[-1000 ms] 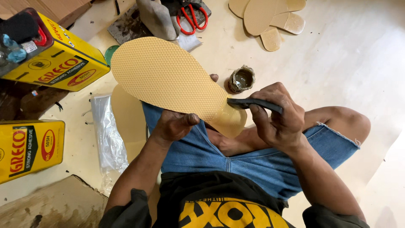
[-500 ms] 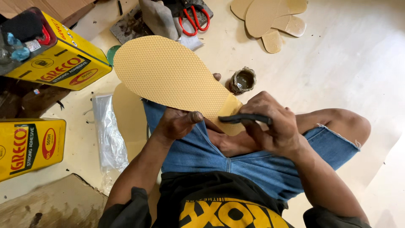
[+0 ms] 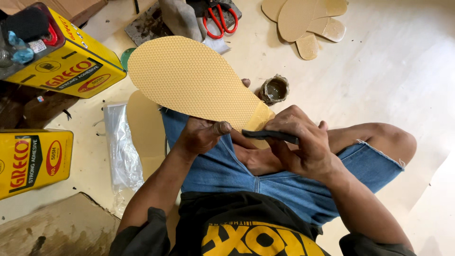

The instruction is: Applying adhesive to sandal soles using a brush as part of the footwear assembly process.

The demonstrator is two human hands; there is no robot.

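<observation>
1. The left hand (image 3: 201, 135) is clamped on the near end of a big tan shoe sole (image 3: 189, 78). The thumb is on top. The other fingers are hidden under the sole.
2. The right hand (image 3: 303, 142) is closed tight around a thin dark tool (image 3: 270, 135). Only part of the tool shows, as the fingers cover the rest. Its tip touches the heel end of the sole, where the surface looks shiny and wet.
3. The sole is held up over the person's lap, above the blue shorts (image 3: 265, 185). It has a bumpy pattern, and its toe end points to the far side of the floor.
4. A small round pot (image 3: 275, 89) of dark stuff stands on the floor (image 3: 403, 71), just past the hands. What is in it is hard to tell.
5. More tan soles (image 3: 303, 21) lie in a pile near the far edge of the floor, some under others.
6. Red scissors (image 3: 220, 19) lie at the far edge, partly cut off.
7. Two yellow tins (image 3: 71, 66) are on the left side. The nearer one is cut off by the picture's edge.
8. A clear plastic bag (image 3: 122, 147) lies beside the left arm, and a flat tan piece (image 3: 144, 125) is half hidden behind the leg.
</observation>
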